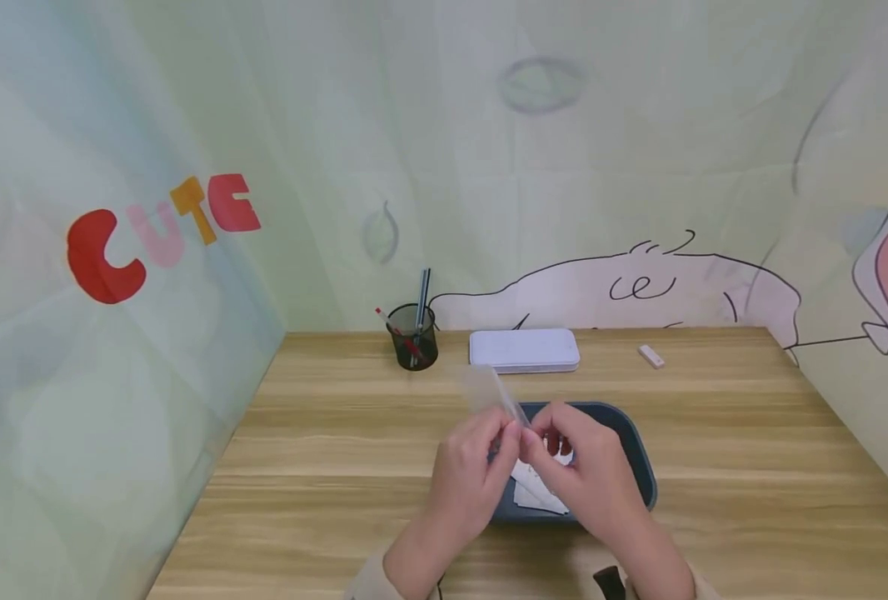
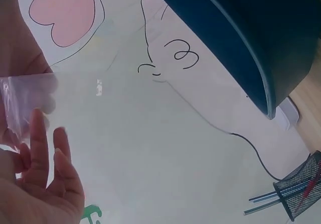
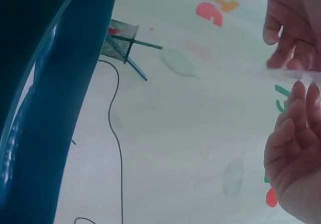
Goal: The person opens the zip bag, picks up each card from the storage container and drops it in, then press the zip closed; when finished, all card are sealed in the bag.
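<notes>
Above a dark blue tray (image 1: 645, 475), both hands pinch a thin piece of clear plastic film (image 1: 486, 387); whether it is a bag or a single sheet I cannot tell. My left hand (image 1: 470, 467) grips it from the left with thumb and index finger. My right hand (image 1: 594, 467) pinches it close beside, the two thumbs nearly touching. The film (image 2: 22, 103) spans both hands in the left wrist view, and shows edge-on between them in the right wrist view. White paper pieces (image 1: 537, 492) with small brown specks lie in the tray, partly hidden by the hands.
A black mesh pen cup (image 1: 416, 354) with several pens stands at the back left. Right of it lies a white case (image 1: 524, 350), and farther right a small white block (image 1: 651, 357). A printed cloth (image 1: 384, 125) hangs behind the wooden table (image 1: 324, 467).
</notes>
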Motion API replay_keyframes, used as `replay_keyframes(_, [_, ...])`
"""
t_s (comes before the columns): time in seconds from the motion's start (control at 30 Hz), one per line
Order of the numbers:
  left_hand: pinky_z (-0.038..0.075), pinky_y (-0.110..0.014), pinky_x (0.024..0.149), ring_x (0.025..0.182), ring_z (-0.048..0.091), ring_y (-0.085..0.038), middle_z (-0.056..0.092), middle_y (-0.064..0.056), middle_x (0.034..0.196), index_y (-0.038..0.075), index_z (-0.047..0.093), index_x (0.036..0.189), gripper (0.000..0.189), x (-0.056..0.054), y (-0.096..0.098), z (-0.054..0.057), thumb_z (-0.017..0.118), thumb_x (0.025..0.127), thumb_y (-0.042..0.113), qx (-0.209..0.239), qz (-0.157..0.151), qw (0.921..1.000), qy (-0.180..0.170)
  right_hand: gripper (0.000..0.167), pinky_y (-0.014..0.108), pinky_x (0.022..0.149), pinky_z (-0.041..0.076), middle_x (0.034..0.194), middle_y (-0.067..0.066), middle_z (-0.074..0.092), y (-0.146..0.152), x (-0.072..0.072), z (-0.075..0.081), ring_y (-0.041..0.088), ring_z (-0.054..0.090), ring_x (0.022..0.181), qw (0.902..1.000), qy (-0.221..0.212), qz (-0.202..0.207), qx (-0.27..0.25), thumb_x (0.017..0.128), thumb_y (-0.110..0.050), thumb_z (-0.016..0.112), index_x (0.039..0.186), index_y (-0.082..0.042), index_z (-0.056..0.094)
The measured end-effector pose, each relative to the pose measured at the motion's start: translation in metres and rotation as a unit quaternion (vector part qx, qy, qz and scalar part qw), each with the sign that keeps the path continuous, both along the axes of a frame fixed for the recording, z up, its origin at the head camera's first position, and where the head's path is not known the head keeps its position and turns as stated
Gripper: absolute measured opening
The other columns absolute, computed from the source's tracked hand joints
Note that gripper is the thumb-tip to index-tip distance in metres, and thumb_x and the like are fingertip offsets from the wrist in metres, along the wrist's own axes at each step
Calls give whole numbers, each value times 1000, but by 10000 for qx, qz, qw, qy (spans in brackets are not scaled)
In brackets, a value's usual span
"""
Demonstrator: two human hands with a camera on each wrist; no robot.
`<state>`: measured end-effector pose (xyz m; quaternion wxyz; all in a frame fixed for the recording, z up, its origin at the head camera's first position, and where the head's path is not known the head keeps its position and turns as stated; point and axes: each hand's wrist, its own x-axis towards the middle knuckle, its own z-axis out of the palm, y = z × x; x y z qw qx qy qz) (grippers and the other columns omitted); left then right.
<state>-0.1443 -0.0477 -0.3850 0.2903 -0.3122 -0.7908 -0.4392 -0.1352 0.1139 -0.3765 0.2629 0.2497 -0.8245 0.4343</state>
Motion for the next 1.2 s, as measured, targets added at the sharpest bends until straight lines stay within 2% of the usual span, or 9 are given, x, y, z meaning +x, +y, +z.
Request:
replay_keyframes(0.2, [41, -11, 57, 67, 46, -5, 48, 7, 75, 14, 51, 84, 16, 3, 2, 2, 48, 100, 13, 69, -183, 9997, -165, 20, 19, 50, 41, 73, -14, 48, -5, 0, -1, 3, 46, 61, 9981, -208, 541, 191, 97, -10, 54, 83, -24, 54])
replay_keyframes(0.33, [40, -13, 53, 65, 46, -4, 47, 7, 73, 14, 48, 82, 19, 3, 3, 2, 45, 100, 11, 265, -348, 9986, -284, 25, 22, 54, 44, 77, -11, 52, -8, -1, 1, 6, 50, 66, 9940, -438, 978, -235, 99, -5, 49, 82, -23, 53])
replay_keyframes(0.53, [38, -18, 49, 62, 46, -6, 51, 5, 73, 12, 50, 86, 17, 4, 4, 2, 43, 101, 7, 798, -767, 9897, -911, 27, 28, 54, 46, 74, -4, 57, -10, -2, -3, 14, 54, 67, 9796, -1115, 1364, -972, 100, -2, 45, 81, -19, 55])
replay_keyframes(0.7, [40, -21, 49, 62, 48, -9, 53, 1, 73, 10, 50, 88, 16, 7, 5, 3, 44, 100, 3, 963, -803, 9853, -1157, 27, 30, 57, 48, 73, -1, 58, -10, -1, -2, 18, 56, 68, 9695, -1706, 1302, -1184, 102, -7, 43, 81, -18, 56])
replay_keyframes(0.83, [39, -21, 48, 60, 43, -8, 46, 4, 70, 10, 50, 88, 16, 7, 5, 4, 44, 101, 4, 931, -684, 9866, -1153, 26, 29, 55, 46, 72, -3, 57, -9, 0, 2, 18, 55, 66, 9731, -1846, 720, -1176, 101, -10, 46, 78, -19, 57])
replay_keyframes(0.93, [40, -20, 47, 59, 43, -6, 48, 7, 71, 11, 51, 87, 15, 8, 3, 5, 45, 100, 5, 892, -543, 9901, -942, 23, 27, 54, 47, 75, -8, 59, -6, 1, 6, 15, 55, 66, 9832, -1521, 117, -998, 99, -13, 52, 78, -21, 61])
replay_keyframes(1.03, [41, -19, 47, 60, 45, -5, 53, 8, 74, 12, 52, 86, 15, 9, 1, 7, 47, 100, 7, 782, -331, 9935, -752, 15, 23, 51, 44, 77, -13, 59, -2, 3, 9, 8, 51, 64, 9957, -678, -523, -350, 95, -17, 60, 83, -22, 64])
replay_keyframes(1.13, [41, -17, 52, 63, 47, -5, 53, 8, 74, 14, 52, 82, 17, 11, 0, 10, 49, 98, 9, 572, -36, 9974, -433, 3, 17, 48, 40, 79, -14, 61, 0, 6, 14, 4, 47, 62, 9930, 240, -1112, 310, 89, -18, 69, 90, -21, 68])
replay_keyframes(1.2, [39, -14, 55, 64, 47, -5, 50, 9, 72, 15, 51, 80, 16, 13, 0, 10, 52, 95, 9, 382, 209, 9990, -38, 13, 15, 49, 39, 82, -11, 63, 0, 8, 18, 3, 47, 63, 9883, 686, -1275, 484, 84, -15, 74, 95, -19, 68])
